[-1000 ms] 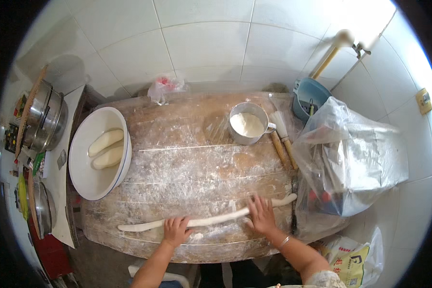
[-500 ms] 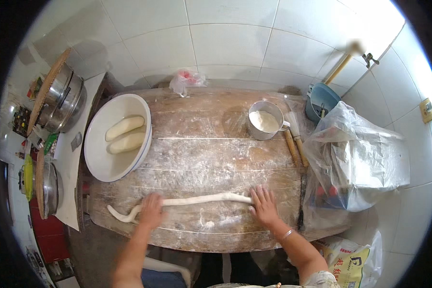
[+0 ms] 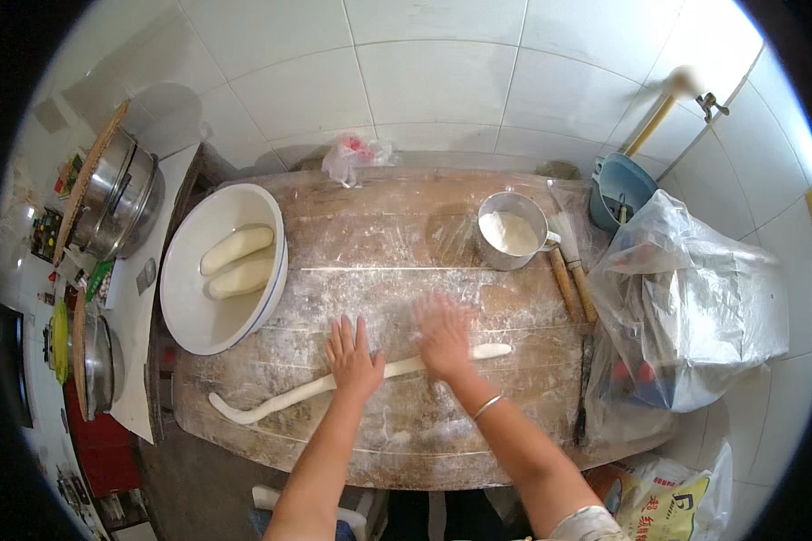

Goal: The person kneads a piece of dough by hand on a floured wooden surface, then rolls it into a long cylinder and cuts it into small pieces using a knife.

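Observation:
A long, thin dough rope (image 3: 293,395) lies across the floured wooden board (image 3: 334,451), its left end curled. My left hand (image 3: 355,361) rests palm-down on the rope near its middle, fingers stretched out. To the right, my right hand (image 3: 446,335) lies flat over the rope, fingers extended forward and slightly smeared by motion. The rope's right end (image 3: 493,351) shows beyond that hand. Two thick dough rolls (image 3: 236,250) sit in a large white basin (image 3: 177,316) at the left of the board.
A metal mug of flour (image 3: 512,233) stands at the back right, beside rolling pins (image 3: 564,284). Plastic sheeting covers a box (image 3: 722,307) at the right. A blue pail (image 3: 624,191) is behind it. A plastic bag (image 3: 356,160) lies by the wall; steel pots (image 3: 122,194) stand left.
Both hands have come inward along the rope, the right one also moving farther forward. The rope's right end is now uncovered, and the rope slants more, rising toward the right.

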`<action>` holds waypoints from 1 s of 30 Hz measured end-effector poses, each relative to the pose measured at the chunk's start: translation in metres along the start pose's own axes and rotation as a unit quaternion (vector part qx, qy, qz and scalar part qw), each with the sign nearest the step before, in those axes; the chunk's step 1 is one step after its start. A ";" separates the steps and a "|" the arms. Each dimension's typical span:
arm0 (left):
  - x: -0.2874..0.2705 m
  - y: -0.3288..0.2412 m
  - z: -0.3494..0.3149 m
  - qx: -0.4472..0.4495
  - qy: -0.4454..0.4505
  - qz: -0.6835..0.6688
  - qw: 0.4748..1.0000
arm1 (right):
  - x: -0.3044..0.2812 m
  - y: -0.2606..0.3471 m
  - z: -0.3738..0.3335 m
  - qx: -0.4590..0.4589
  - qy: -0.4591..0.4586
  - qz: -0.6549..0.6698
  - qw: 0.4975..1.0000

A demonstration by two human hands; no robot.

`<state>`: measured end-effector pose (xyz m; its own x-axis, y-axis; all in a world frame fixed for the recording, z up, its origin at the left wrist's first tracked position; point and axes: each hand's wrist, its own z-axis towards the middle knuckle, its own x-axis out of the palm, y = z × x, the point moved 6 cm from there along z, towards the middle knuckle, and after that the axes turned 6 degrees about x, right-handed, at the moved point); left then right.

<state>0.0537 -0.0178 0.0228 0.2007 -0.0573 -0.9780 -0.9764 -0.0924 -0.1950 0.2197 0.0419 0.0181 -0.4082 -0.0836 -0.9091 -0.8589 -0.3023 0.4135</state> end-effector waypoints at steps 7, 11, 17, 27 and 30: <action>0.031 -0.008 -0.133 0.125 0.089 0.002 0.988 | -0.007 0.008 -0.127 -0.062 0.100 0.016 0.993; 0.024 -0.003 -0.156 0.130 0.149 -0.006 0.980 | -0.019 -0.008 -0.144 -0.045 0.142 -0.014 0.989; 0.006 0.015 0.004 -0.019 0.040 0.019 0.999 | -0.012 -0.013 -0.005 0.091 -0.033 0.015 0.995; 0.018 -0.005 -0.161 0.110 0.198 -0.018 0.974 | -0.028 -0.040 -0.168 -0.023 0.176 -0.079 0.981; 0.031 0.006 -0.133 0.147 0.156 0.007 0.977 | -0.039 -0.063 -0.140 -0.016 0.155 -0.072 0.985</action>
<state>0.0643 -0.1529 0.0010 0.1570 -0.3618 -0.9189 -0.9508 0.1963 -0.2397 0.3334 -0.0686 0.0201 -0.1653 -0.3225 -0.9320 -0.8888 -0.3609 0.2825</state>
